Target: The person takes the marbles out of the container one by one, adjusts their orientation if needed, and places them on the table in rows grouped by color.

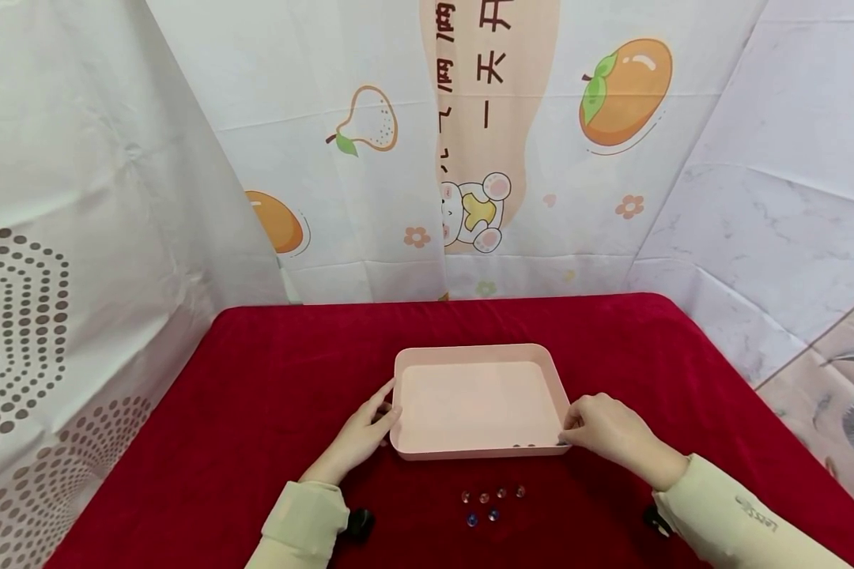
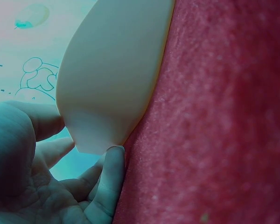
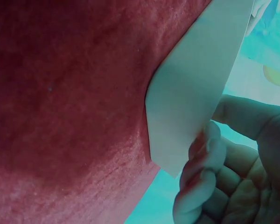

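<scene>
A shallow pale pink tray (image 1: 480, 453) rests on the red cloth in the head view. My left hand (image 1: 361, 438) grips its left side, the thumb over the rim and the other fingers along the outer wall (image 2: 116, 60). At the front right corner my right hand (image 1: 608, 427) pinches the tray's wall (image 3: 191, 84), thumb inside and curled fingers outside. Small dark pieces (image 1: 517, 446) show inside along the front wall, which partly hides them. In front of the tray lie several small reddish gems (image 1: 484, 498) and two blue gems (image 1: 473, 520).
Red cloth (image 1: 313, 356) covers the table, its far edge near a printed curtain (image 1: 370, 190). Curtains also hang at the left (image 1: 114, 197) and right (image 1: 776, 174). A black object (image 1: 359, 524) shows by the left cuff, another (image 1: 657, 520) by the right cuff.
</scene>
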Demonstrator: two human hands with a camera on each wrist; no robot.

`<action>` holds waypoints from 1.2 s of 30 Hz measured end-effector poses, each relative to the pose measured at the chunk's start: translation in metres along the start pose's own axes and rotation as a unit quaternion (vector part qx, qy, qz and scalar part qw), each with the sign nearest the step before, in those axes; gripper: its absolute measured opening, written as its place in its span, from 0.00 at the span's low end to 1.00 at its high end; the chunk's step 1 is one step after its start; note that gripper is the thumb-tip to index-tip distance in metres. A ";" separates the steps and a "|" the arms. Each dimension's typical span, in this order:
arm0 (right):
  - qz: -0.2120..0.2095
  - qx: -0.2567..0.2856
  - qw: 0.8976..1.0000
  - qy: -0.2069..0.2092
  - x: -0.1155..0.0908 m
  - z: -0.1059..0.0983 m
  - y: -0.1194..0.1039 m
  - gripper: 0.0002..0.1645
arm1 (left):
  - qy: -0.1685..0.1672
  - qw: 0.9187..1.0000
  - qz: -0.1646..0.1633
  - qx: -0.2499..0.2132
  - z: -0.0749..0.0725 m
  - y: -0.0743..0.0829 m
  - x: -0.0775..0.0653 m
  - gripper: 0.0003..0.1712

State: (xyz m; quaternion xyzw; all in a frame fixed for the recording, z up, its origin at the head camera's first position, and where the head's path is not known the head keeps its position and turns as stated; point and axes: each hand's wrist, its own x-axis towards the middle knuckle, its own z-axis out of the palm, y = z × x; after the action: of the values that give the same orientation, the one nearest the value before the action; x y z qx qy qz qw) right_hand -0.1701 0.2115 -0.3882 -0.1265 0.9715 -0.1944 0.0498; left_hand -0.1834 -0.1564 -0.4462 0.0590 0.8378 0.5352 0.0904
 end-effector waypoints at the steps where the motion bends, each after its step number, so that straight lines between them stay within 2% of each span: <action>1: 0.000 -0.002 1.000 -0.002 0.001 0.000 0.000 0.07 | -0.001 1.000 -0.001 0.001 0.000 0.004 -0.002 0.35; 5: 0.014 -0.009 1.000 -0.017 0.003 0.001 0.000 0.08 | -0.002 1.000 -0.002 0.004 -0.001 0.004 -0.002 0.35; 10: 0.037 -0.018 0.998 -0.037 0.005 0.002 -0.002 0.09 | -0.011 0.999 0.034 0.010 -0.002 -0.002 0.000 0.36; 12: 0.041 -0.023 0.998 -0.040 0.006 0.002 -0.002 0.09 | -0.012 0.999 0.037 0.009 -0.002 -0.003 0.001 0.36; 19: 0.043 -0.025 0.998 -0.045 0.008 0.005 -0.002 0.08 | 0.008 1.000 -0.008 0.006 0.001 -0.002 0.001 0.34; 23: 0.045 -0.023 0.998 -0.047 0.009 0.006 -0.002 0.08 | 0.016 1.000 -0.006 0.004 0.002 -0.002 0.001 0.34; 36: 0.061 -0.014 0.996 -0.064 0.009 0.007 -0.004 0.09 | 0.012 1.000 -0.007 0.000 0.001 -0.002 0.001 0.35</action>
State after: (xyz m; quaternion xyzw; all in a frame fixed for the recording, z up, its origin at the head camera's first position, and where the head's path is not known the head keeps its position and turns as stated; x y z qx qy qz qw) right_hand -0.1773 0.2034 -0.3933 -0.0797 0.9747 -0.1691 0.1221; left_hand -0.1842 -0.1565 -0.4482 0.0469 0.8392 0.5352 0.0843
